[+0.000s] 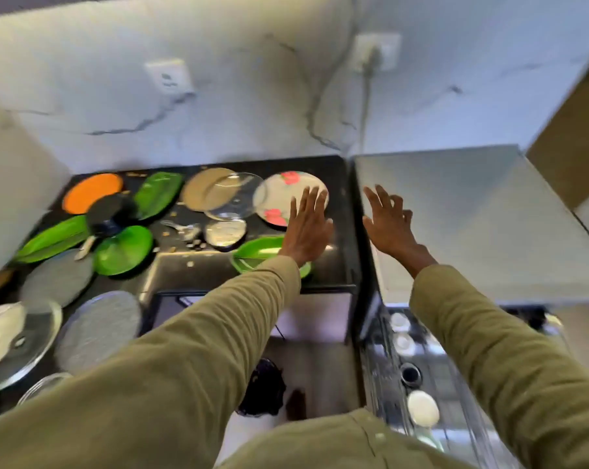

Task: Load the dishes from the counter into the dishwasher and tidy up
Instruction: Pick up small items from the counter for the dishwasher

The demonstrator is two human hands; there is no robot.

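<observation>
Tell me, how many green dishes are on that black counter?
4 that I can see: one at the back beside the orange plate, at; a long one far left; a round one; one under the left hand, at. Others may be hidden.

Two hands out in front, both open with fingers spread, holding nothing. Left hand [308, 225] over the dark table [333, 265], just by a white plate with red flowers [279, 194] and a green plate [259, 248]. Right hand [389, 221] over a gray top [472, 214] next to it. More on the table: an orange plate [91, 192], a glass lid [232, 194], a gold plate [201, 187], gray round plates [58, 277], crumbs [184, 250]. Olive sleeves [198, 343] on both arms. Open dishwasher rack [411, 374] down below on the right, blurry.
</observation>
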